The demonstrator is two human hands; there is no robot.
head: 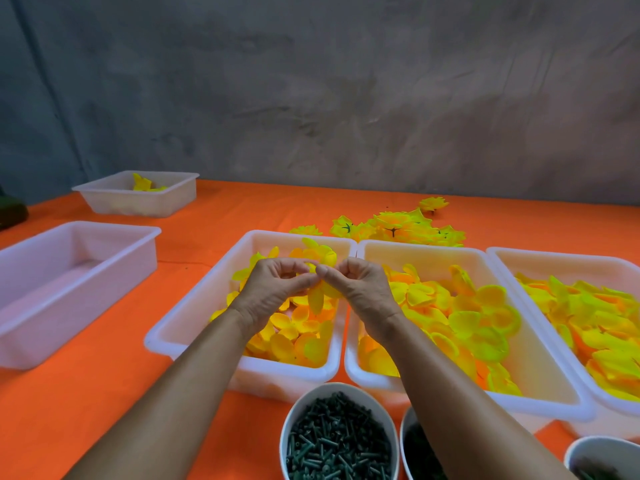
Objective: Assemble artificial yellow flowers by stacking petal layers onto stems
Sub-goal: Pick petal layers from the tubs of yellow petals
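Both hands, left (pixel 273 292) and right (pixel 360 289), pinching yellow petal layer (pixel 320 292) over tray (pixel 194 306) at 12 o'clock. Risk: flimsy layer slips, misses stem.

Orange tablecloth (pixel 104 393): covers the whole work surface, lightly creased.
Grey wall (pixel 311 98): rough, mottled, stands behind the far table edge.
Empty white tub (pixel 20 327): rectangular, at left, well apart from the filled tubs.
Dark object (pixel 12 211): at the far left edge, partly cut off by the frame, kind cannot be told.
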